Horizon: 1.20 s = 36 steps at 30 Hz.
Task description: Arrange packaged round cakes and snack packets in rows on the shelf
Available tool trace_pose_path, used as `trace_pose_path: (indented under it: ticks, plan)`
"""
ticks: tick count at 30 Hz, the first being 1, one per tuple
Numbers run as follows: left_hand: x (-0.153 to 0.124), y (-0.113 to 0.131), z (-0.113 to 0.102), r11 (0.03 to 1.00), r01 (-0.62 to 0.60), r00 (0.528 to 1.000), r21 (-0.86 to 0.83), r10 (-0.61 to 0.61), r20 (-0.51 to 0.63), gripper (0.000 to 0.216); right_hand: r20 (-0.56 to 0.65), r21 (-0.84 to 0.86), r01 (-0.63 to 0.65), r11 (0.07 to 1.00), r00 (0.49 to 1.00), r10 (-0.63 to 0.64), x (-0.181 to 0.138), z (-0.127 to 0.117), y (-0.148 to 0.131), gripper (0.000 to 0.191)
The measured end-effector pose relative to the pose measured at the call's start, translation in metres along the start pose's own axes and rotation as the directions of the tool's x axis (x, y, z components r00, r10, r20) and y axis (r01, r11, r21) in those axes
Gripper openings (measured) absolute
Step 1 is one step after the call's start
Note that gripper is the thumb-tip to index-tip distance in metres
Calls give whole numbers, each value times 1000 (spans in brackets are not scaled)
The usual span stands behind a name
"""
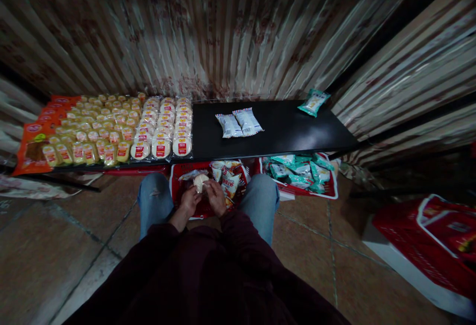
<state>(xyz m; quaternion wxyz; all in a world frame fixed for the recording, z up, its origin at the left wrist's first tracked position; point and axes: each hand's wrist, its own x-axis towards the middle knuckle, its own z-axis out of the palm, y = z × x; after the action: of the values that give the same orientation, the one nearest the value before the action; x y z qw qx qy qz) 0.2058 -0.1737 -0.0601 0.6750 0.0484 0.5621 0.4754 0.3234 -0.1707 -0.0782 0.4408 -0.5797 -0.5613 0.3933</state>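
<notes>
Both hands are over the red basket (174,186) between my knees. My left hand (191,199) is closed on a pale round wrapped cake (201,182). My right hand (216,197) grips the same cake from its right side, its fingers partly hidden. Inside the basket lie white-and-red snack packets (230,184), to the right of my hands. On the black shelf above, rows of round wrapped cakes (161,147) with red labels stand in overlapping columns.
Left on the shelf (278,131) are yellow wrapped cakes (89,152) and orange packets (33,139). Two white packets (247,122) lie mid-shelf, a green packet (314,102) far right. A red basket (332,188) holds green packets. Another red basket (405,226) stands right. Striped curtain (223,32) hangs behind.
</notes>
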Motion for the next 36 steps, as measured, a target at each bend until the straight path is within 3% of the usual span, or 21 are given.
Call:
trace_pose_path:
  ticks: [6,12,18,23,27,30,36]
  plan:
    - [0,3,-4,1000,-1,1000,-28,0,-24,10,13,17,-62,998,998,61,-1,0,4,24]
    - [-3,-1,-1,1000,-15,1000,-7,15,12,18,3,10,-120,993,993,120,-3,3,1,30]
    - [-10,-3,3,984,-113,993,137,106,53,22,80,-23,-137,990,987,138,-7,-3,-13,38]
    - [-9,-5,1,954,-190,980,230,169,108,21,66,-20,-101,995,993,102,-8,-4,-8,37]
    - [-5,-3,1,908,-285,958,309,283,53,18,41,5,-102,995,994,102,-5,-4,-3,39]
    - [-3,0,1,893,-336,936,299,351,4,28,16,-14,-99,995,995,99,-3,-6,-5,42]
    - [-6,6,0,928,-257,966,271,250,61,33,-7,-35,-108,994,994,108,0,-9,-14,49]
